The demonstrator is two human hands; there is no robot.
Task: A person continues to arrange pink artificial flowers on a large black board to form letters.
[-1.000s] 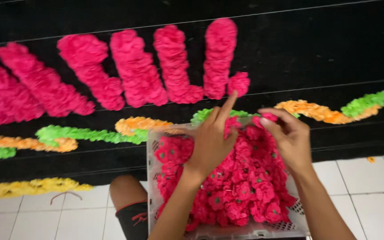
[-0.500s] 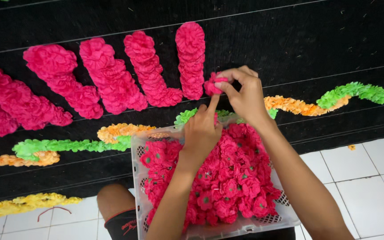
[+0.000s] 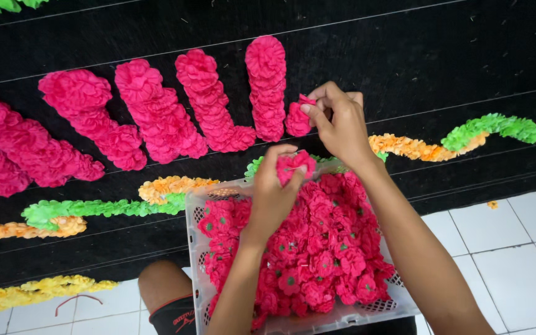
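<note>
Black board [image 3: 442, 56] carries several finished pink flower columns [image 3: 156, 111]; the rightmost is only a short stub. Crate [image 3: 196, 205] stays full, so plenty left. Right hand [image 3: 339, 124] fingers pinch a pink flower [image 3: 297, 119] onto the board; left hand [image 3: 277, 186] fingers grip another flower [image 3: 296, 166] above the crate.

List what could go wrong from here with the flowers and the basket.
The right hand presses a flower onto the board beside the last pink strip; it may sit crooked or drop off. The left hand pinches another flower and may crush it. The heaped basket sits on the lap and could tip.
</note>
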